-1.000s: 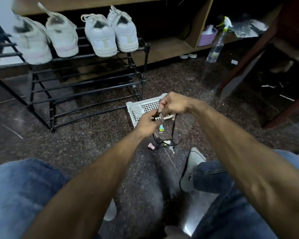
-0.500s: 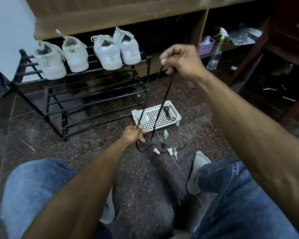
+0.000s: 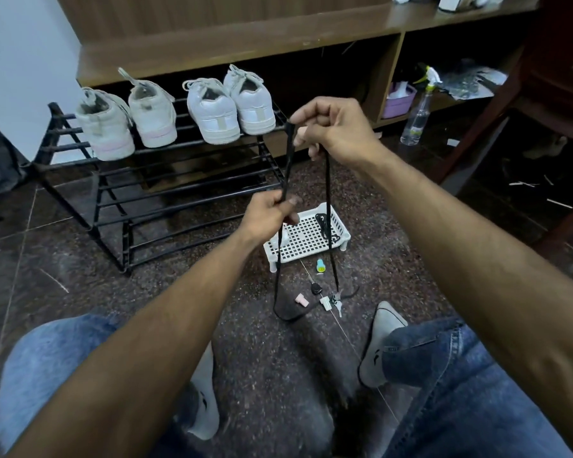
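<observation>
A long black cord point(image 3: 328, 200) hangs doubled from my right hand point(image 3: 334, 128), which grips its top at chest height. One strand runs down through my left hand point(image 3: 270, 214), which pinches it lower down. Both strands drop to the floor and join in a loop point(image 3: 290, 314) between my knees. Near that loop lie small keys and tags point(image 3: 333, 300), a black fob point(image 3: 316, 288) and a pink piece point(image 3: 301, 299). A white perforated tray point(image 3: 298, 249) sits on the floor behind the cord, with another black cord inside it.
A black metal shoe rack point(image 3: 179, 190) holding several white sneakers point(image 3: 212, 114) stands at the left. A wooden shelf unit point(image 3: 386, 71) runs behind, with a spray bottle point(image 3: 417, 119) and purple tub point(image 3: 399, 99). A small green-capped item point(image 3: 320, 266) lies by the tray. Dark chair legs stand at right.
My right hand rose from beside the left hand, drawing the cord up off the floor, then came slightly lower. My left hand slid up along one strand.
</observation>
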